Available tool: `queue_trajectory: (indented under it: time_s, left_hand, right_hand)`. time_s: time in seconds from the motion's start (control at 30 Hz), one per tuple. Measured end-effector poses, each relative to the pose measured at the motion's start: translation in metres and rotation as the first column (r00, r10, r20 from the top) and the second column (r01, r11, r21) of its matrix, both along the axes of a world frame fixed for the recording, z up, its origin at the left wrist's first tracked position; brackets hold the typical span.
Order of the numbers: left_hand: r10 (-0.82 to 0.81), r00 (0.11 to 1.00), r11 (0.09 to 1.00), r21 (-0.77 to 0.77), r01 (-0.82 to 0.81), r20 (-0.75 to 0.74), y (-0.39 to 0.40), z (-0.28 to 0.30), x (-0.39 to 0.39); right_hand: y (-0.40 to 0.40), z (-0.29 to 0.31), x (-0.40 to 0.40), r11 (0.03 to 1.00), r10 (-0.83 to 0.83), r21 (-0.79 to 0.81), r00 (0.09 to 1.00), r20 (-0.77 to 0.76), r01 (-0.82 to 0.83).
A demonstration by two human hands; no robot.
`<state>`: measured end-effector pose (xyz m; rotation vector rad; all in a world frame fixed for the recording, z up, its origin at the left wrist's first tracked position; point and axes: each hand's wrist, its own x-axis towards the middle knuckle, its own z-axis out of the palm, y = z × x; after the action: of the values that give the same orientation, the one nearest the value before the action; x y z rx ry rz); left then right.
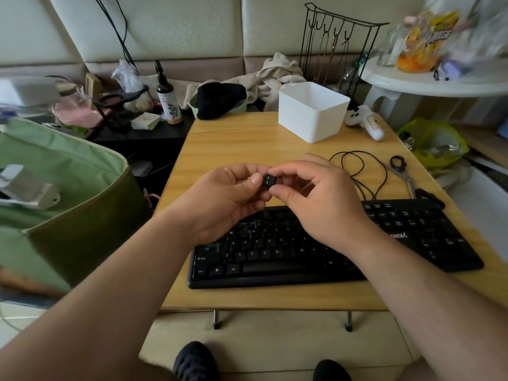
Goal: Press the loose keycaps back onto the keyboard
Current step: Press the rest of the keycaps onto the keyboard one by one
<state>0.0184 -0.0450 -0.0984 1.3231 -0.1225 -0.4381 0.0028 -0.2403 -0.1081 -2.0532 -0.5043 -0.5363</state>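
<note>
Both hands share the grip on the "4" keycap, left hand and right hand each pinching it, legend up, above the counter just beyond the keyboard's far edge, so its number-row socket lies down and toward the person

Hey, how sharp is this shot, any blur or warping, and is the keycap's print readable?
Head view: the centre is sharp, and the keycap pinched between left hand and right hand reads "$ 4". The snack bag at upper right smears with blur. Wide-angle distortion bows the table edges and keyboard. Lighting is soft, without harsh glare.
</note>
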Motion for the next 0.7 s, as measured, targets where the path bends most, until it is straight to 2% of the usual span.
queue_trajectory:
  time_s: [0.13,0.33,0.53,0.63,0.7]
  left_hand:
    - [0.0,1.0,1.0,-0.009,0.0,0.004,0.003,0.002,-0.002]
    - [0.061,0.997,0.997,0.045,-0.064,0.056,0.009,0.003,-0.001]
    - [0.113,0.988,0.986,0.113,-0.125,0.1,0.018,0.004,0.0]
    - [0.082,0.981,0.955,0.269,-0.128,0.176,0.027,0.004,-0.001]
    - [0.044,0.965,0.886,0.436,-0.158,0.26,0.035,0.003,-0.002]
  right_hand:
    - [0.001,-0.002,-0.001,1.0,-0.004,-0.015,1.0,0.02,0.004]
    - [0.005,0.003,0.004,0.991,-0.034,-0.121,0.99,0.137,0.051]
    - [0.017,0.009,0.014,0.984,-0.019,-0.176,0.992,0.128,0.042]
    - [0.021,0.01,0.018,0.975,0.015,-0.22,0.998,0.059,-0.002]
    - [0.021,0.01,0.02,0.968,0.03,-0.247,0.999,-0.034,-0.037]
